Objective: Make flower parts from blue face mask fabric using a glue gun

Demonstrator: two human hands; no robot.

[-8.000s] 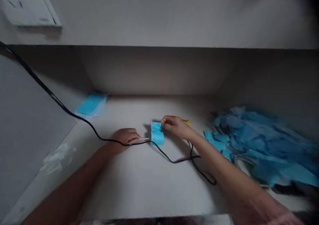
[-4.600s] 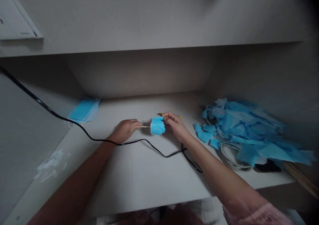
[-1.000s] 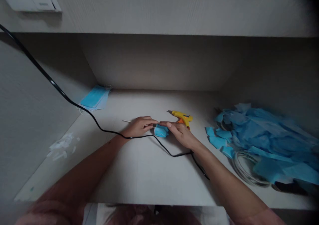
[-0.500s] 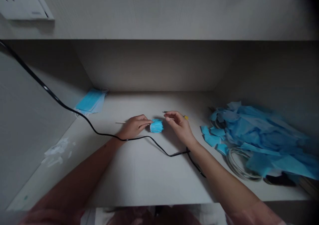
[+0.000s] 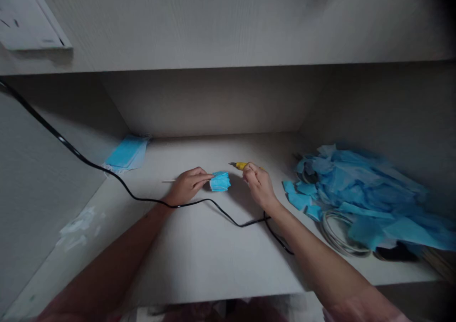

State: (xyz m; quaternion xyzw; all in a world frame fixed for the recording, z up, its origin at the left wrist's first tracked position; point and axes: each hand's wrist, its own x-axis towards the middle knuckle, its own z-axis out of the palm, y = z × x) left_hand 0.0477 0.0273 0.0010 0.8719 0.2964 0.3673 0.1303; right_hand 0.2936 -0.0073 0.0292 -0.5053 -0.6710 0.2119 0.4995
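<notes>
One thin pale stick (image 5: 168, 181) is held pinched between the fingers of the left hand (image 5: 190, 185), with a pleated blue fabric bundle (image 5: 220, 182) carried at its right-hand end, over the middle of the pale shelf (image 5: 213, 255). One yellow glue gun (image 5: 241, 165), dark tip pointed left, is partly covered by the right hand (image 5: 259, 185), whose fingers are curled narrowly beside it; whether it is gripped cannot be told. Blue masks (image 5: 126, 152) are laid at the back left corner, and cut blue pieces (image 5: 298, 199) beside a heaped blue fabric pile (image 5: 366, 184) at right.
</notes>
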